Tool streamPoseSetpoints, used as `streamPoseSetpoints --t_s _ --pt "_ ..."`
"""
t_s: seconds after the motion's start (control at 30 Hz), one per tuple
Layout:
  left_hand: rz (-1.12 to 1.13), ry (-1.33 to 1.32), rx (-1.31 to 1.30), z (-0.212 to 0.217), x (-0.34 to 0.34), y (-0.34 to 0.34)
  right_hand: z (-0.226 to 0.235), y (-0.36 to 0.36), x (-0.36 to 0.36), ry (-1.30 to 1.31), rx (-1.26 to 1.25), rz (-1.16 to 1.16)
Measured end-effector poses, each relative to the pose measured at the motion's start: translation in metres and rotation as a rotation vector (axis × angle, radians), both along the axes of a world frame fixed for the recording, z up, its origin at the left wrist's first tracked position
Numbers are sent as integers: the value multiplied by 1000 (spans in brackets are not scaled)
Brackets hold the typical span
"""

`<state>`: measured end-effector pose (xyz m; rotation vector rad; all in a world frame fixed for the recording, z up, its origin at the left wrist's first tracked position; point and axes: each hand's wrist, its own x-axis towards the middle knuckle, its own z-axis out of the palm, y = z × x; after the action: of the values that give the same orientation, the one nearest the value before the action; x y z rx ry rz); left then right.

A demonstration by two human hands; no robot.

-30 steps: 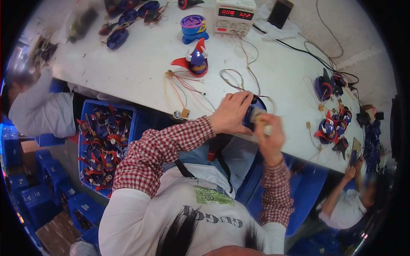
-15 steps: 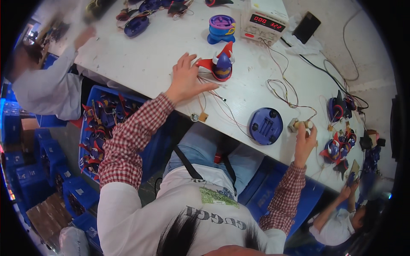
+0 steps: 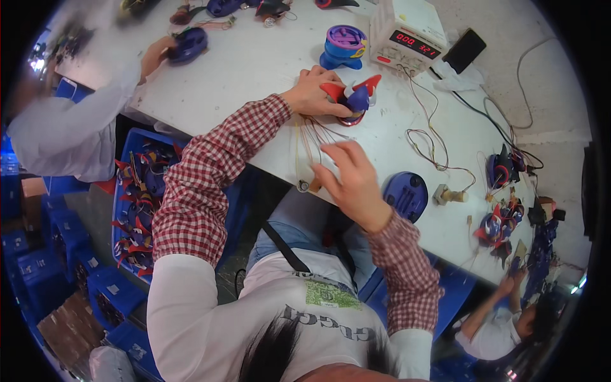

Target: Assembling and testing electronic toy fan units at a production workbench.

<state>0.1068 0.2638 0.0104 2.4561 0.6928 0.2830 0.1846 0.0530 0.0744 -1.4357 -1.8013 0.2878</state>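
The white tabletop [image 3: 248, 70] spreads before the person, and the blue bin [image 3: 135, 137], filled with winged toys, stands beside its near edge on the left, likely so pieces lie within easy reach. A white power supply [image 3: 407, 38] sits towards the far side, probably to leave the near part for handwork while its leads run forward. The right hand [image 3: 356, 184] hovers over the near edge, thumb and fingers spread well apart with nothing visible between them. The left hand [image 3: 315, 95] has its fingers curled around the red-winged toy [image 3: 359, 99], thumb along the lower front, seemingly a steadying grip; the toy is near the middle of the tabletop, in front of the purple-and-blue tub [image 3: 347, 51]. The round blue base [image 3: 406, 194] lies just right of the right wrist, compartments facing up, perhaps to keep its inside accessible. Beyond it lies a metal-and-brass piece [image 3: 450, 195] joined to a lead. Thin wires [image 3: 315, 134] trail from beneath the toy towards the near edge, where a small round metal part [image 3: 304, 186] rests, possibly drawn out to avoid tangling.
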Motion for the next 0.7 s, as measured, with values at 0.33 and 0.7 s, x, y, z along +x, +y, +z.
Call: streamPoseSetpoints --t_s 0.33,0.7 --pt "-74 107 -135 28 17 16 -69 99 -34 -320 -59 -205" --pt "43 -139 -824 40 20 -14 -21 45 1 -23 -73 -221"
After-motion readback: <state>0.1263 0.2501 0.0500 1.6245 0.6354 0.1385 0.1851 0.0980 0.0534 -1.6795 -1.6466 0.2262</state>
